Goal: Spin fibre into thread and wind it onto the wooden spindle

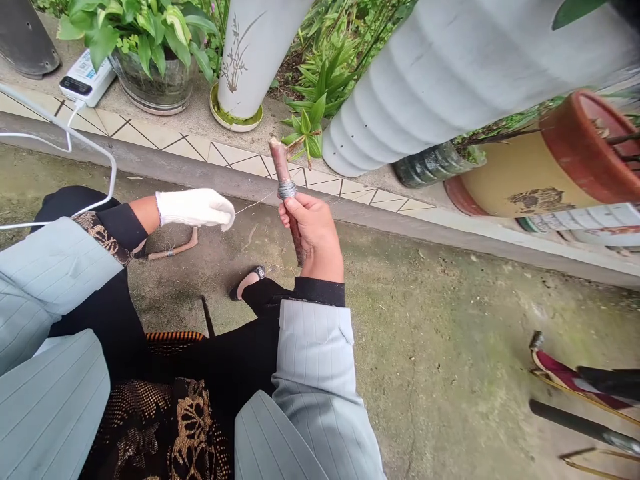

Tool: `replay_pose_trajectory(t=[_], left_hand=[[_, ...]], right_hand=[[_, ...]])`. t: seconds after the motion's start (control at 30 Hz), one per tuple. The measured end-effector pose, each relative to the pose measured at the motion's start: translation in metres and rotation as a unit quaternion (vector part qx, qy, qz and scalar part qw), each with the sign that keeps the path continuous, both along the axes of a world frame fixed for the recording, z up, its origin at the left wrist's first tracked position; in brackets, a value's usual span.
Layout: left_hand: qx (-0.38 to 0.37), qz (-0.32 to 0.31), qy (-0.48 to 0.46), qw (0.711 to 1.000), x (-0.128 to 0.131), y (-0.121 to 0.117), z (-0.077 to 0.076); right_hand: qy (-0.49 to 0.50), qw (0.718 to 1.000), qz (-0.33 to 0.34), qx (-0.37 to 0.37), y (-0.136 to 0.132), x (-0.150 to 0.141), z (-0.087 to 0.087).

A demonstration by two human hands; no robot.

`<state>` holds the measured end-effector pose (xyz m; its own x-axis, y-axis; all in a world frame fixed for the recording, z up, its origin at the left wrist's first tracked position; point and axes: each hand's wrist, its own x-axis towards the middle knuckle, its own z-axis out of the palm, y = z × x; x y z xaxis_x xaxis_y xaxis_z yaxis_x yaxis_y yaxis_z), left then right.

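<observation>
My right hand (317,230) is bare and closed round a short brown stick (280,159), held tilted with its pale cut end upward. Thin grey wire (287,189) is coiled in several turns about the stick, just above my thumb. From the coil a fine strand (255,202) runs left, fairly straight, to my left hand (197,208). That hand wears a white knitted glove, and its fingers are pinched together on the strand's end. Below the glove, a bent branch (175,252) with a band round it lies near my leg, partly hidden by my sleeve.
A tiled ledge (200,148) crosses ahead, bearing a leafy potted plant (155,83), a tall white pot (243,60), a large ribbed grey pot (400,87) and a white power bank (87,79). Its white cable (113,170) loops at left. Long-handled objects (575,417) lie at lower right.
</observation>
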<state>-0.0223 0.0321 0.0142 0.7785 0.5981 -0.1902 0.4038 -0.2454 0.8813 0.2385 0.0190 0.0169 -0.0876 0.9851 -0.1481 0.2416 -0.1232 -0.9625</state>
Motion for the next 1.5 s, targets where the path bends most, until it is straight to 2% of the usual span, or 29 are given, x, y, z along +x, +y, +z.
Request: replay_pose_trajectory(t=[0.07, 0.13, 0.2, 0.27, 0.33, 0.4, 0.47, 0.53, 0.57, 0.63, 0.7, 0.73, 0.8, 0.83, 0.9, 0.97, 1.07, 1.13, 1.2, 1.27, 1.33, 1.37, 1.43, 1.5], left_hand=[[-0.037, -0.051, 0.000, 0.998, 0.002, -0.001, 0.001], [-0.038, -0.079, 0.003, 0.996, 0.003, -0.001, 0.000], [-0.017, -0.075, 0.009, 0.997, 0.002, -0.001, -0.001], [0.003, -0.054, 0.005, 0.999, 0.001, 0.000, -0.002], [0.022, -0.035, -0.007, 0.999, 0.000, 0.001, -0.004], [0.041, -0.023, -0.014, 0.999, -0.001, 0.003, -0.005], [0.051, -0.006, -0.005, 0.999, -0.001, 0.006, -0.007], [0.052, 0.013, 0.002, 0.999, 0.000, 0.008, -0.009], [0.053, 0.022, 0.002, 0.998, 0.000, 0.009, -0.010], [0.052, 0.046, -0.006, 0.998, 0.001, 0.009, -0.012], [0.042, 0.057, -0.012, 0.997, 0.001, 0.008, -0.012], [0.036, 0.053, -0.012, 0.998, 0.001, 0.007, -0.012], [0.026, 0.026, -0.012, 0.999, 0.001, 0.005, -0.011], [0.022, 0.004, -0.014, 1.000, 0.001, 0.003, -0.011], [0.000, -0.040, -0.023, 0.999, 0.001, 0.001, -0.008], [-0.030, -0.069, -0.036, 0.997, 0.001, -0.001, -0.003], [-0.040, -0.050, -0.054, 0.996, 0.000, -0.002, 0.007], [-0.025, -0.010, -0.061, 0.998, -0.001, -0.001, 0.013], [-0.011, 0.033, -0.066, 0.997, -0.002, 0.001, 0.017], [-0.003, 0.071, -0.070, 0.995, -0.003, 0.004, 0.018], [0.006, 0.106, -0.069, 0.992, -0.004, 0.007, 0.015], [0.012, 0.123, -0.066, 0.990, -0.005, 0.009, 0.013], [0.029, 0.150, -0.055, 0.987, -0.005, 0.012, 0.005], [0.057, 0.159, -0.040, 0.985, -0.005, 0.014, -0.003]], right_hand=[[-0.072, 0.997, 0.004, -0.025, 0.003, -0.004, -0.009], [-0.177, 0.982, 0.034, -0.055, 0.004, -0.010, -0.013], [-0.280, 0.949, 0.107, -0.093, 0.001, -0.016, -0.013], [-0.322, 0.909, 0.222, -0.143, -0.002, -0.022, -0.012], [-0.294, 0.872, 0.342, -0.192, -0.005, -0.028, -0.010], [-0.236, 0.847, 0.422, -0.220, -0.008, -0.032, -0.008], [-0.178, 0.840, 0.461, -0.224, -0.010, -0.032, -0.005], [-0.119, 0.846, 0.475, -0.212, -0.012, -0.029, 0.001], [-0.088, 0.858, 0.467, -0.195, -0.013, -0.027, 0.005], [-0.025, 0.913, 0.386, -0.127, -0.014, -0.020, 0.012], [0.028, 0.975, 0.219, -0.027, -0.012, -0.012, 0.016], [0.045, 0.991, 0.124, 0.020, -0.010, -0.009, 0.017], [0.046, 0.996, -0.025, 0.077, -0.004, -0.002, 0.012], [0.032, 0.994, -0.069, 0.082, -0.001, 0.001, 0.007], [-0.017, 0.992, -0.110, 0.065, 0.006, 0.005, -0.004], [-0.098, 0.989, -0.109, 0.028, 0.011, 0.006, -0.015], [-0.281, 0.958, -0.045, -0.034, 0.012, 0.000, -0.024], [-0.384, 0.920, 0.036, -0.065, 0.008, -0.009, -0.024], [-0.418, 0.891, 0.149, -0.091, 0.003, -0.020, -0.022], [-0.367, 0.868, 0.299, -0.147, -0.003, -0.030, -0.019], [-0.256, 0.834, 0.439, -0.216, -0.008, -0.037, -0.015], [-0.196, 0.817, 0.486, -0.239, -0.010, -0.039, -0.012], [-0.095, 0.804, 0.534, -0.243, -0.013, -0.039, -0.005], [-0.023, 0.823, 0.529, -0.206, -0.016, -0.036, 0.004]])
